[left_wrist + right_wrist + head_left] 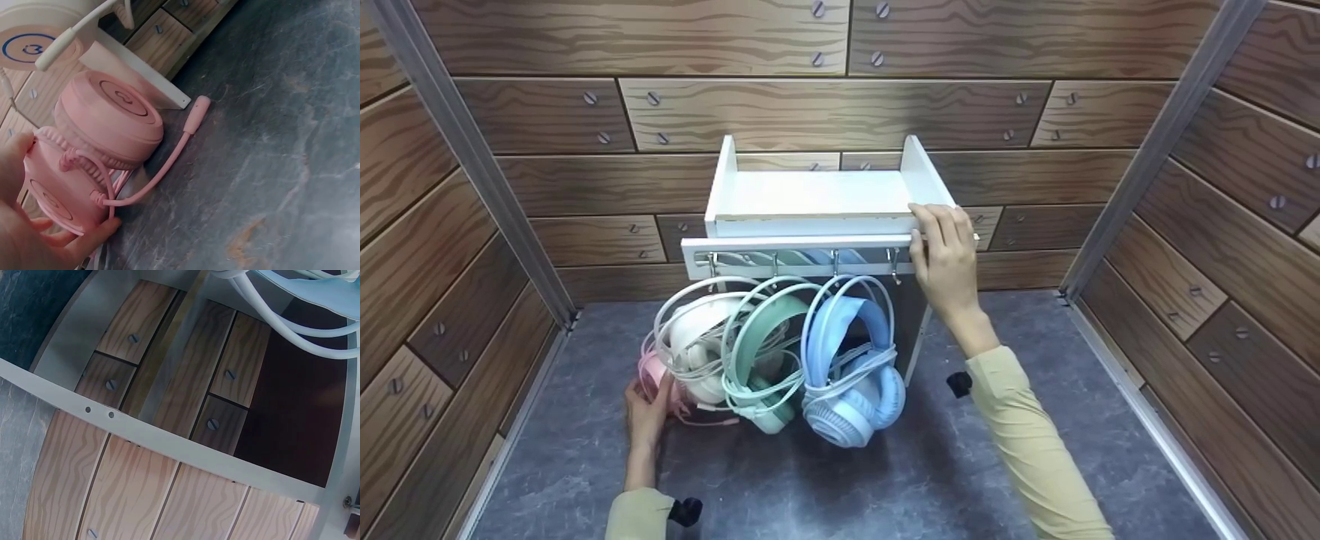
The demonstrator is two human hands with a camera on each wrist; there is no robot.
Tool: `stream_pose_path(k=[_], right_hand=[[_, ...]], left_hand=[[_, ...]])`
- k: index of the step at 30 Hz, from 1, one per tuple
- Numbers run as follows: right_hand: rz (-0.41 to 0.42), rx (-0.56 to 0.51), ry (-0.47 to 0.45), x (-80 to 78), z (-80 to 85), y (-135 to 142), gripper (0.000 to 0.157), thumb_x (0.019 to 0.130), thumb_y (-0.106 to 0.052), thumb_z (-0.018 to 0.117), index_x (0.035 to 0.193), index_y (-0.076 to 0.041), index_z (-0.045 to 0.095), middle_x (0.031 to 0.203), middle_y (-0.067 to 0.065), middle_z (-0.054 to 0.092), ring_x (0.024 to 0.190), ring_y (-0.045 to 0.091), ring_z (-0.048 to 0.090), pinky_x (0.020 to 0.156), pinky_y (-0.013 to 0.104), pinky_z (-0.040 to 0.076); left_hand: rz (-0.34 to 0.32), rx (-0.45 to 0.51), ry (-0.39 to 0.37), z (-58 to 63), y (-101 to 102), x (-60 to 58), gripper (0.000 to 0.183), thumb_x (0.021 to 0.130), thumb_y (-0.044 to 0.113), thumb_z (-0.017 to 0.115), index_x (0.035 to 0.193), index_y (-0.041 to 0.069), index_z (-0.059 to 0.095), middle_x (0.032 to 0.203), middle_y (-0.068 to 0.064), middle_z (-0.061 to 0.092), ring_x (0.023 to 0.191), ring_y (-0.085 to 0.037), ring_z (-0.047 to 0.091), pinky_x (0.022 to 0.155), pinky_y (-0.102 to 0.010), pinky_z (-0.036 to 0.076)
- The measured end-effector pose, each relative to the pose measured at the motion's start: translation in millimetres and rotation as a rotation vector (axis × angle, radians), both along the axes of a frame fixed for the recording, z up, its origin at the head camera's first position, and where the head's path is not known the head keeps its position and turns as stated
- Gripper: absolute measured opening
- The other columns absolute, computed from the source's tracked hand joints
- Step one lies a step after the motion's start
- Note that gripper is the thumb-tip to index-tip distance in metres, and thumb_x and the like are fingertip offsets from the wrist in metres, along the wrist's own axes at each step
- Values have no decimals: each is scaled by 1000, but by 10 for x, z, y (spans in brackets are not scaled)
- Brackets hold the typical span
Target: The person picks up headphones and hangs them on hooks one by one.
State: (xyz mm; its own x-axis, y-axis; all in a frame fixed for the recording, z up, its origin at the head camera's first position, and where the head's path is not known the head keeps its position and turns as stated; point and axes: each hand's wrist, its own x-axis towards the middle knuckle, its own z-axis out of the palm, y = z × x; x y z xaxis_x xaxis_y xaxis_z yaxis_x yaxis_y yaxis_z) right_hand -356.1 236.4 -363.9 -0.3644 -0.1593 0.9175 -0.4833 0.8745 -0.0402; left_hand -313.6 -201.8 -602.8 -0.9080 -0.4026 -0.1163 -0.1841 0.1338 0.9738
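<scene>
The white rack [817,193] is standing on the tabletop [990,465]; its front load is risking a forward tip if the right hand [949,262], gripping the rail's [802,242] right end, lets go. The blue headset [851,401], green headset [746,349] and white headset [697,326] are hanging at hooks [835,262]; loose cord loops are risking a snag. The pink headset [654,371] is sitting beside the white one, the left hand's [649,412] fingers curling round one ear cup [64,194]. The left wrist view is showing its microphone [194,115], unclear from the head; the right wrist view is showing no hand.
</scene>
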Motion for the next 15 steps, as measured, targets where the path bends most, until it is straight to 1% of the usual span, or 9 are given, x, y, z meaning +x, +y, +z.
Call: stream_pose_path(k=[1,3,5,7,9,13,15], right_hand=[[3,-1,1,2,3,-2,36,94,-23,41,126,-14,55,114,4,55,114,21,43,109,39,23],[4,2,3,2,7,-4,36,94,-22,41,126,-14,55,114,4,55,114,21,43,109,39,23],[4,4,4,5,13,-7,36,94,-22,41,126,-14,55,113,4,55,114,21,43,109,39,22],[3,5,3,7,15,-10,36,94,-23,41,126,-14,55,114,4,54,115,21,43,110,38,21],[5,1,4,5,15,-10,36,94,-23,41,126,-14,55,113,4,55,114,21,43,110,37,21],[2,-3,8,4,11,-7,36,94,-23,41,125,-14,56,113,4,55,114,21,43,109,39,23],[2,-3,5,5,11,-5,36,94,-23,41,125,-13,56,113,4,55,114,21,43,109,39,23]], left_hand=[[-12,25,2,6,-4,-6,93,84,49,57,143,-2,8,145,-29,23,133,-38,25,109,-45,24],[-29,77,-6,17,-8,-13,94,84,49,58,144,0,5,146,-27,20,131,-38,27,104,-45,33],[-35,116,-15,24,-6,-15,94,83,49,58,144,2,4,147,-25,18,128,-38,30,92,-44,45],[-40,149,-28,32,-7,-16,94,83,49,58,145,3,4,147,-24,17,124,-38,34,78,-43,52],[-39,153,-43,38,-11,-23,95,83,50,59,145,4,4,147,-24,17,122,-38,35,74,-41,54],[-41,129,-66,40,-20,-53,95,82,52,58,145,4,5,146,-26,17,123,-37,34,77,-38,53],[-48,132,-80,36,-31,-73,96,82,53,58,146,6,4,146,-27,16,121,-37,35,75,-37,54]])
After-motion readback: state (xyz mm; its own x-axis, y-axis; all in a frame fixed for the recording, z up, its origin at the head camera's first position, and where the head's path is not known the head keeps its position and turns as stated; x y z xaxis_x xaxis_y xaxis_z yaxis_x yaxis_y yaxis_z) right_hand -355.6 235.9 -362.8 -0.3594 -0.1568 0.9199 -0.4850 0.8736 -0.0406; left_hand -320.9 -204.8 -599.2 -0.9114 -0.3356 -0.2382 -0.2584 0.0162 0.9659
